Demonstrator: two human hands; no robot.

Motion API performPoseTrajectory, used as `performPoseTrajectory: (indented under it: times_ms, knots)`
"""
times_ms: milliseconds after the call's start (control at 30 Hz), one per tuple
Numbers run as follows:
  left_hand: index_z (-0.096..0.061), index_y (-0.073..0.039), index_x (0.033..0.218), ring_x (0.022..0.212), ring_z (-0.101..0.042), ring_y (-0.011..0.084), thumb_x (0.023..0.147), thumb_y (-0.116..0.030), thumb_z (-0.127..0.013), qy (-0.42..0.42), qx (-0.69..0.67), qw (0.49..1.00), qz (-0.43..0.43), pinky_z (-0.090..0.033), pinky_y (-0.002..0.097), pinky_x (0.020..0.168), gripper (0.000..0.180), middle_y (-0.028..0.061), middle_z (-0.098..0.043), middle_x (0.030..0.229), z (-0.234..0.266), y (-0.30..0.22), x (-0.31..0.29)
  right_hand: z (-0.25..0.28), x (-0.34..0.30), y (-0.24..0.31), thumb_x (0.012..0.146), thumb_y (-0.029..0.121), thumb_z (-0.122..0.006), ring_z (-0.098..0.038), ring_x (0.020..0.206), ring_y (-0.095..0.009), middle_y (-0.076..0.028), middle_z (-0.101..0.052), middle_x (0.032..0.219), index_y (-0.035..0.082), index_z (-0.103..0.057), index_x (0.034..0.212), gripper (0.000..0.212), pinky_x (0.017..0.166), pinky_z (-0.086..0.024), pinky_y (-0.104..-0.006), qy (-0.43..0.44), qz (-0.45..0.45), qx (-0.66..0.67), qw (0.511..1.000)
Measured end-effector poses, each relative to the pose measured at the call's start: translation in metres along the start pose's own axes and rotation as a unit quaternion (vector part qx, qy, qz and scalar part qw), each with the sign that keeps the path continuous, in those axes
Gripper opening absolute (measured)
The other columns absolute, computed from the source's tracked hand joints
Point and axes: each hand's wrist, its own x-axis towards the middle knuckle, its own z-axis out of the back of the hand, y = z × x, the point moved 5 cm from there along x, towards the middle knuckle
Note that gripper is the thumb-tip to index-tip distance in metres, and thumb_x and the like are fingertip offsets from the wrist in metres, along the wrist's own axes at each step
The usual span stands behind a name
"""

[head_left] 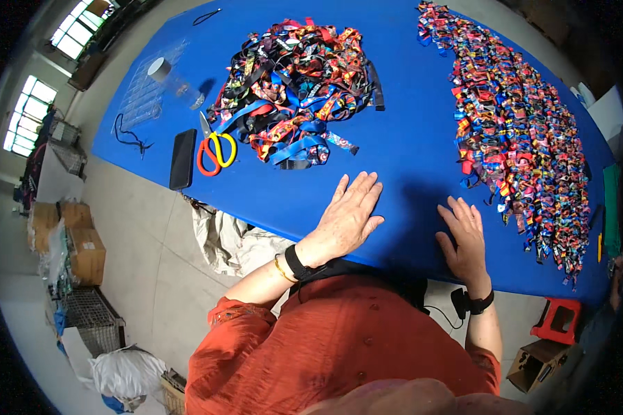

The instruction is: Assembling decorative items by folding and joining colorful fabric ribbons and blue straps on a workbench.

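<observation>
My left hand (347, 220) lies flat near the front edge of the blue table (401, 104), fingers stretched out and holding nothing. To its right, my right hand (464, 238) is also empty, its fingers extended over the table edge area. Beyond my left hand is a tangled heap of colourful printed ribbon straps (291, 90). Scissors (217, 151) with red and yellow handles lie at the heap's left side, blades partly against it. A black phone (183, 159) rests beside them. Long rows of bundled colourful straps (519, 138) cover the table's right side.
A clear bottle with a white cap (160, 70) and a clear plastic grid tray (142, 93) are at the far left. A black cord (131, 136) lies there too. Cardboard boxes (86, 256) stand on the floor at left, a red stool (557, 320) at lower right.
</observation>
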Motion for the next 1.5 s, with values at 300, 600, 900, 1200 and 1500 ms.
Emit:
performPoseTrajectory:
  times_ms: [300, 600, 900, 1200, 1500]
  knots:
    - [-0.042, 0.001, 0.136, 0.136, -0.036, 0.0389, 0.09, -0.023, -0.063, -0.003, -0.045, 0.999, 0.023, -0.026, 0.0499, 0.114, 0.056, 0.0237, -0.041, 0.143, 0.019, 0.004, 0.006, 0.002, 0.003, -0.005, 0.084, 0.015, -0.065, -0.047, 0.127, -0.036, -0.017, -0.054, 0.132, 0.009, -0.059, 0.125, 0.041, 0.109, -0.029, -0.0515, -0.042, -0.008, 0.026, 0.999]
    - [-0.039, 0.004, 0.138, 0.133, -0.037, 0.0423, 0.086, -0.022, -0.069, -0.074, 0.044, 0.994, 0.061, -0.032, 0.0459, 0.111, 0.065, 0.0279, -0.039, 0.142, 0.034, 0.029, 0.026, -0.002, -0.002, -0.012, 0.086, 0.022, -0.065, -0.047, 0.126, -0.033, -0.011, -0.054, 0.133, 0.015, -0.058, 0.125, 0.04, 0.107, -0.032, -0.0512, -0.059, 0.004, 0.017, 0.998]
    - [-0.033, 0.003, 0.143, 0.138, -0.03, 0.0423, 0.092, -0.042, -0.059, 0.007, 0.093, 0.99, 0.103, -0.022, 0.0521, 0.114, 0.073, 0.0281, -0.033, 0.147, 0.017, 0.038, 0.033, 0.002, -0.006, -0.013, 0.089, 0.025, -0.062, -0.048, 0.125, -0.031, -0.01, -0.054, 0.132, 0.015, -0.058, 0.125, 0.037, 0.107, -0.032, -0.0493, -0.075, 0.008, 0.02, 0.997]
    - [-0.03, 0.003, 0.144, 0.14, -0.029, 0.0371, 0.092, -0.043, -0.058, 0.031, 0.128, 0.984, 0.119, -0.021, 0.0534, 0.114, 0.076, 0.0262, -0.033, 0.148, 0.008, 0.029, 0.032, 0.001, -0.005, -0.014, 0.088, 0.026, -0.063, -0.048, 0.125, -0.031, -0.011, -0.054, 0.132, 0.015, -0.059, 0.125, 0.039, 0.107, -0.032, -0.0487, -0.072, 0.014, 0.022, 0.997]
    - [-0.031, 0.003, 0.144, 0.142, -0.026, 0.0364, 0.091, -0.043, -0.058, 0.054, 0.091, 0.993, 0.045, -0.021, 0.0556, 0.114, 0.076, 0.0255, -0.03, 0.149, -0.015, -0.015, 0.032, 0.001, 0.002, -0.01, 0.084, 0.018, -0.066, -0.049, 0.122, -0.035, -0.014, -0.055, 0.129, 0.01, -0.06, 0.122, 0.039, 0.106, -0.033, -0.0521, -0.07, 0.003, 0.017, 0.997]
